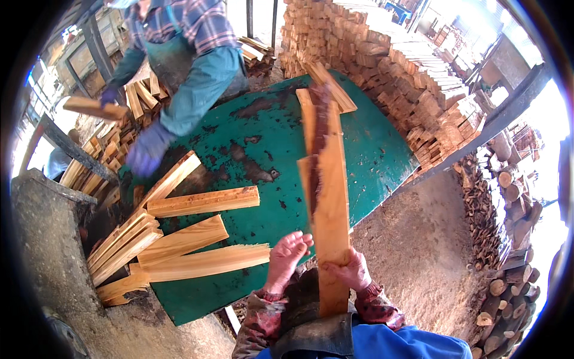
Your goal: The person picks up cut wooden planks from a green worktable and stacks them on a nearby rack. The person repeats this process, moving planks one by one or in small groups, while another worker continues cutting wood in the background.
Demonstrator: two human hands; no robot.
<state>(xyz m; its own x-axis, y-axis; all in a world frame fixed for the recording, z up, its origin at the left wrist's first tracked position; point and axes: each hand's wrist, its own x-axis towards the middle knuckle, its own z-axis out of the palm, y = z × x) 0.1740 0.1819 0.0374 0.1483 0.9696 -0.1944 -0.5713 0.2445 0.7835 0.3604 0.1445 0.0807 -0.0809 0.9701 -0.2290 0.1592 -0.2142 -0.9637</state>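
The right hand (353,270) grips a long wooden plank (329,197) near its lower end, fingers curled round its right edge, so the plank stands upward and away over the green surface (371,149). The left hand (286,254) hovers just left of the plank, fingers loosely bent and holding nothing. Across the surface, a co-worker's gloved hand (146,149) reaches toward loose boards (203,201).
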